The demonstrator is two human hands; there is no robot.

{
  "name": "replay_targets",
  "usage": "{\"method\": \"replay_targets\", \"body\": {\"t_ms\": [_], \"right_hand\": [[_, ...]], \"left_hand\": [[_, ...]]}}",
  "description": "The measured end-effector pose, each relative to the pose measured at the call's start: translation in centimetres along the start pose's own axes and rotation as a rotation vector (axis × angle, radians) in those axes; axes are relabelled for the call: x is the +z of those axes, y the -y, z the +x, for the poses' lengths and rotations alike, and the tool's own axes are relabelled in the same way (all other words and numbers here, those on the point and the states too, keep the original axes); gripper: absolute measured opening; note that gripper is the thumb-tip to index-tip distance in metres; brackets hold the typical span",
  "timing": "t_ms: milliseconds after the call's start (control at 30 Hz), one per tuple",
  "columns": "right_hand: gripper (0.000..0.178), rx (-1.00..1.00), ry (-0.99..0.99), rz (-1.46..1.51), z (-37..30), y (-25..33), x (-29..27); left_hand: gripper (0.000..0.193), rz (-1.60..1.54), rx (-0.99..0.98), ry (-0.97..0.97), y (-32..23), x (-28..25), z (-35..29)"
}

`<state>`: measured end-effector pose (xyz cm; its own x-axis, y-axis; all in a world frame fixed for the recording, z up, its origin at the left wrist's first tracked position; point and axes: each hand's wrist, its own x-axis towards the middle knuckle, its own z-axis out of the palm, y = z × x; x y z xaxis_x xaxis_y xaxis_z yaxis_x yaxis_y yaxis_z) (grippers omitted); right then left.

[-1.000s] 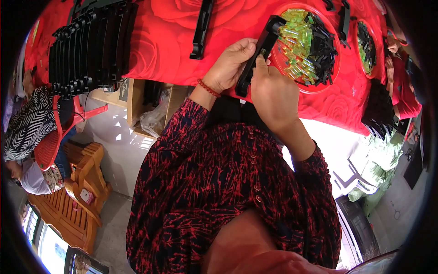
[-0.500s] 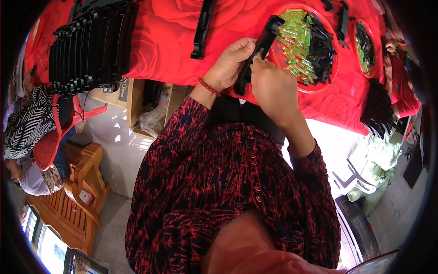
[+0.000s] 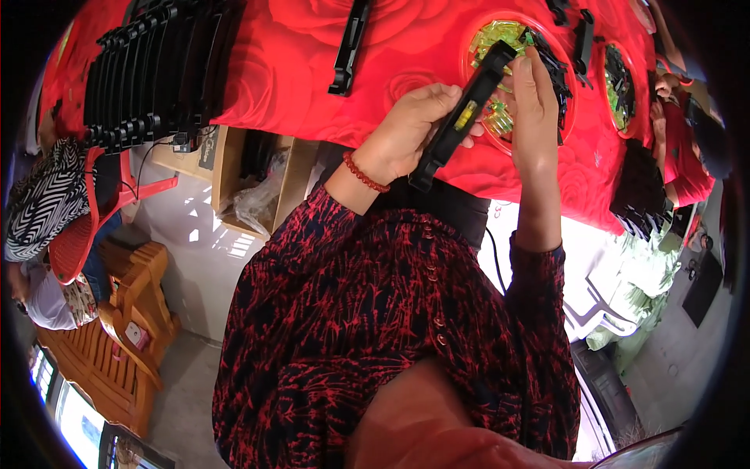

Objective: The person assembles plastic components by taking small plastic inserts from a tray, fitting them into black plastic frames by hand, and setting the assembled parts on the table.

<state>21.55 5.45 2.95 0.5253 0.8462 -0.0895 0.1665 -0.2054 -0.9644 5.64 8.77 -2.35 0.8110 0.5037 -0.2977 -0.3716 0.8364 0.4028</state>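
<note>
My left hand (image 3: 414, 129) is closed around a black spirit level (image 3: 445, 144), which slants up to the right over the table's front edge. A yellow-green vial (image 3: 466, 115) shows in the slot at the level's middle. Just right of the level's upper end is my right hand (image 3: 535, 102), its fingers stretched out and nothing seen in them; whether it touches the level I cannot tell. Behind that hand sits a red round tray (image 3: 475, 43) with yellow-green vials (image 3: 500, 33) and small black pieces (image 3: 561, 74), partly covered by the hand and the level.
Many black level bodies (image 3: 156, 78) stand in a row at the left of the red tablecloth (image 3: 301, 94). Another black body (image 3: 349, 51) lies farther back. A second tray (image 3: 619, 86) is at the right, near other people (image 3: 691, 148). An open cardboard box (image 3: 285, 184) is below the table edge.
My right hand has left the level's middle and moved right, its fingers straightened. The level has shifted slightly right, and the yellow-green vial in its slot now shows.
</note>
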Motion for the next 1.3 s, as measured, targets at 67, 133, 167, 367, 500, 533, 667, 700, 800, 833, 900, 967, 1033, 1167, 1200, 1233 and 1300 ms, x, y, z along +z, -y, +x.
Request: {"method": "replay_targets", "body": {"t_ms": [67, 133, 167, 367, 500, 533, 667, 700, 800, 833, 900, 967, 1033, 1167, 1200, 1233, 1300], "right_hand": [[0.063, 0.078, 0.063, 0.141, 0.0, 0.7, 0.4], [0.046, 0.174, 0.108, 0.301, 0.0, 1.0, 1.0], [0.046, 0.178, 0.112, 0.301, 0.1, 0.7, 1.2], [0.038, 0.101, 0.101, 0.214, -0.1, 0.7, 1.9], [0.037, 0.044, 0.104, 0.120, -0.1, 0.6, 1.7], [0.037, 0.008, 0.112, 0.102, -0.2, 0.6, 1.7], [0.037, -0.049, 0.085, 0.030, -0.4, 1.0, 1.9], [0.037, -0.105, 0.082, -0.020, -0.4, 0.8, 1.9], [0.037, -0.203, 0.069, -0.072, -0.8, 1.0, 2.0], [0.037, -0.235, 0.058, -0.075, -0.8, 1.1, 2.0], [0.037, -0.266, 0.062, -0.106, -0.9, 0.9, 2.1], [0.037, -0.295, 0.055, -0.140, -1.0, 0.9, 1.9], [0.037, -0.289, 0.058, -0.116, -1.2, 0.9, 1.9], [0.037, -0.213, 0.081, -0.037, -1.3, 0.7, 2.0], [0.038, -0.175, 0.084, -0.008, -1.3, 0.6, 2.0], [0.038, -0.136, 0.088, 0.021, -1.3, 0.6, 2.0], [0.039, -0.122, 0.090, 0.019, -1.3, 0.6, 2.0]], "left_hand": [[0.034, -0.022, -0.019, -0.006, -0.1, 0.9, -0.5], [0.036, -0.059, -0.049, -0.008, -0.1, 1.0, -0.9], [0.036, -0.062, -0.048, -0.013, -0.1, 0.9, -1.1], [0.037, -0.103, -0.080, 0.007, -0.6, 1.7, -1.8], [0.033, -0.170, -0.036, 0.019, -0.7, 2.1, -2.3], [0.032, -0.171, -0.015, 0.015, -0.7, 2.1, -2.5], [0.030, 0.164, 0.000, -0.063, -0.4, 2.3, -3.1], [0.030, 0.331, 0.094, -0.082, 0.0, 2.1, -3.1], [0.031, 0.636, 0.257, -0.148, 0.9, 2.3, -3.1], [0.031, 0.770, 0.317, -0.201, 1.0, 2.6, -3.1], [0.028, 0.799, 0.347, -0.249, 0.9, 3.3, -3.4], [0.024, 0.909, 0.332, -0.331, 0.9, 3.5, -3.3], [0.023, 0.951, 0.341, -0.350, 0.8, 3.7, -3.3], [0.024, 0.992, 0.306, -0.384, 0.3, 4.2, -3.5], [0.024, 0.990, 0.306, -0.387, 0.4, 4.1, -3.5], [0.023, 0.917, 0.290, -0.385, 0.5, 4.0, -3.4], [0.021, 0.843, 0.273, -0.387, 0.6, 3.9, -3.3]]}}
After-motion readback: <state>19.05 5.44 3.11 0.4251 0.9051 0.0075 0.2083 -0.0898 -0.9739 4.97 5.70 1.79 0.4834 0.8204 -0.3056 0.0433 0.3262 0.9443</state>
